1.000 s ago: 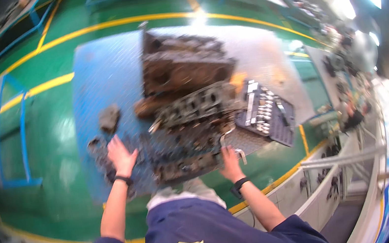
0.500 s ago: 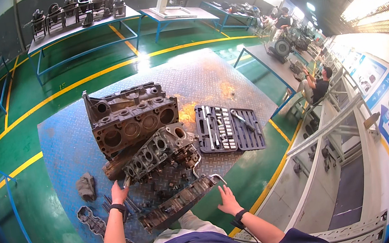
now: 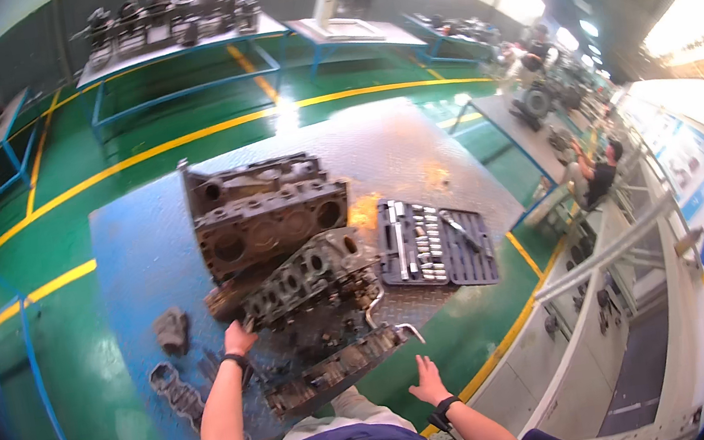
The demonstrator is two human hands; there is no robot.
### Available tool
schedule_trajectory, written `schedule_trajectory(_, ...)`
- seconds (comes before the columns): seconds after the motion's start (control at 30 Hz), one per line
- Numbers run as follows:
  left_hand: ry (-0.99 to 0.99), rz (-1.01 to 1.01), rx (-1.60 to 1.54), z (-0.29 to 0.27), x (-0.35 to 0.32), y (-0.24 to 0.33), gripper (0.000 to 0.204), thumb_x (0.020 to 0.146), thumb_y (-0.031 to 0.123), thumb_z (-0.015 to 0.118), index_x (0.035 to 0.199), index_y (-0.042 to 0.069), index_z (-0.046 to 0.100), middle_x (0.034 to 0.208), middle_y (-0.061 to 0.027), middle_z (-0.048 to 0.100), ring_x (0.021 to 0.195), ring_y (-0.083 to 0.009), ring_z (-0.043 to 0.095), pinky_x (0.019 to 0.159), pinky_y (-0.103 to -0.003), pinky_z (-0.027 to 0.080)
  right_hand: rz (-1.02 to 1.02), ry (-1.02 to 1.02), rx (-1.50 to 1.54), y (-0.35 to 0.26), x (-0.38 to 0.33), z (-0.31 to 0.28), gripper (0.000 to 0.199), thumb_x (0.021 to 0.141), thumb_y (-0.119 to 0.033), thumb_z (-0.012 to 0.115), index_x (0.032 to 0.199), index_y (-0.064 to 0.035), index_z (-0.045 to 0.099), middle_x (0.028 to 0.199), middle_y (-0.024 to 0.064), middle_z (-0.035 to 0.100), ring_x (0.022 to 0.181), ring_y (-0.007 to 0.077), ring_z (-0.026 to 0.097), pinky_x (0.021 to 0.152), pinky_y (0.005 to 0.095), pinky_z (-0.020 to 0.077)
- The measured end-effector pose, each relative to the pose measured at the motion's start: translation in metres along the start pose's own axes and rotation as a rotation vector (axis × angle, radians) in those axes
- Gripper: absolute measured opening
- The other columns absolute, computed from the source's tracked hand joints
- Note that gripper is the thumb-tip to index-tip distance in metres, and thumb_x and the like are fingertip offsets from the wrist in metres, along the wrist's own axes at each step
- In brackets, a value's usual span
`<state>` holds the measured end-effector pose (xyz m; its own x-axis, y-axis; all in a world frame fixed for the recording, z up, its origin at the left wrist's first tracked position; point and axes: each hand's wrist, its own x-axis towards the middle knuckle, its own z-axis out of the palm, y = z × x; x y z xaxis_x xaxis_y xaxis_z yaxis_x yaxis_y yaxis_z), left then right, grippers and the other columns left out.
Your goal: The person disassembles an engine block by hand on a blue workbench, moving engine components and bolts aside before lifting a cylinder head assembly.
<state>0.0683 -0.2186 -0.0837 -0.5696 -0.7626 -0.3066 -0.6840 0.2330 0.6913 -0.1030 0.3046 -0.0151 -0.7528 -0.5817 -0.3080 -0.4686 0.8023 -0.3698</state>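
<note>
A dirty metal cylinder head (image 3: 306, 273) with a row of ports leans against a rusty engine block (image 3: 271, 222) with large round bores. My left hand (image 3: 241, 337) is at its lower left corner, the fingers seemingly closed on that edge, though blur softens them. Nearer to me lies a second long, greasy engine part (image 3: 338, 373). A bent silver pipe (image 3: 411, 331) sticks out past its right end. My right hand (image 3: 430, 382) hovers just below the pipe's tip, holding nothing, fingers apart.
An open socket set case (image 3: 436, 244) lies right of the block on the metal plate (image 3: 135, 277). A grey cloth-like lump (image 3: 171, 331) and an oval metal cover (image 3: 177, 393) lie left. Benches with parts (image 3: 184, 50) stand behind; a seated person (image 3: 602, 176) is at the right.
The whole view has shifted, so the scene sits further right and slightly lower. My right hand has drawn a little away from the pipe's tip. My left hand stays at the cylinder head's corner.
</note>
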Motion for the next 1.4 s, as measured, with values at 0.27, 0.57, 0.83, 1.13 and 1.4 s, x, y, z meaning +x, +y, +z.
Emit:
schedule_trajectory(0.27, 0.037, -0.094, -0.043, 0.000, 0.009, 0.026, 0.044, 0.066, 0.025, 0.078, 0.096, -0.003, 0.065, 0.105, -0.0277, 0.067, 0.102, -0.0411, 0.065, 0.087, -0.045, 0.054, 0.040, 0.033, 0.071, 0.040, -0.006, 0.009, 0.105, 0.070, -0.015, 0.076, 0.154, -0.0023, 0.014, 0.152, 0.0347, 0.023, 0.141, 0.0479, 0.025, 0.118, 0.0500, 0.0229)
schedule_trajectory(0.57, -0.018, -0.140, -0.043, 0.005, 0.009, 0.009, 0.044, 0.072, 0.026, 0.075, 0.103, -0.004, 0.065, 0.108, -0.0271, 0.067, 0.105, -0.0407, 0.064, 0.089, -0.046, 0.053, 0.104, -0.067, 0.044, 0.057, -0.019, 0.029, 0.104, 0.070, -0.019, 0.074, 0.154, -0.0005, 0.015, 0.150, 0.0372, 0.025, 0.139, 0.0499, 0.027, 0.117, 0.0506, 0.0236)
schedule_trajectory(0.83, -0.066, -0.205, -0.103, 0.009, 0.005, 0.013, 0.046, 0.072, 0.026, 0.078, 0.103, -0.006, 0.064, 0.103, -0.0265, 0.069, 0.100, -0.0392, 0.067, 0.086, -0.044, 0.054, 0.231, -0.087, 0.028, 0.069, -0.029, 0.036, 0.102, 0.072, -0.018, 0.074, 0.153, -0.0010, 0.016, 0.150, 0.0336, 0.029, 0.139, 0.0468, 0.030, 0.116, 0.0497, 0.0273)
schedule_trajectory(1.13, -0.145, -0.262, -0.150, -0.007, 0.006, 0.030, 0.033, 0.072, 0.020, 0.075, 0.087, -0.009, 0.069, 0.087, -0.0237, 0.072, 0.082, -0.0328, 0.072, 0.075, -0.040, 0.057, 0.262, -0.091, 0.081, 0.089, -0.038, 0.047, 0.100, 0.071, -0.022, 0.074, 0.150, 0.0042, 0.020, 0.147, 0.0337, 0.033, 0.136, 0.0468, 0.034, 0.114, 0.0505, 0.0288)
schedule_trajectory(1.4, -0.115, -0.274, -0.151, 0.005, 0.019, 0.012, 0.043, 0.070, 0.023, 0.077, 0.094, -0.010, 0.066, 0.085, -0.0232, 0.071, 0.073, -0.0294, 0.072, 0.066, -0.037, 0.057, 0.206, 0.079, 0.174, 0.068, -0.008, 0.020, 0.092, 0.074, -0.018, 0.069, 0.150, 0.0048, 0.022, 0.146, 0.0322, 0.034, 0.137, 0.0462, 0.033, 0.115, 0.0506, 0.0280)
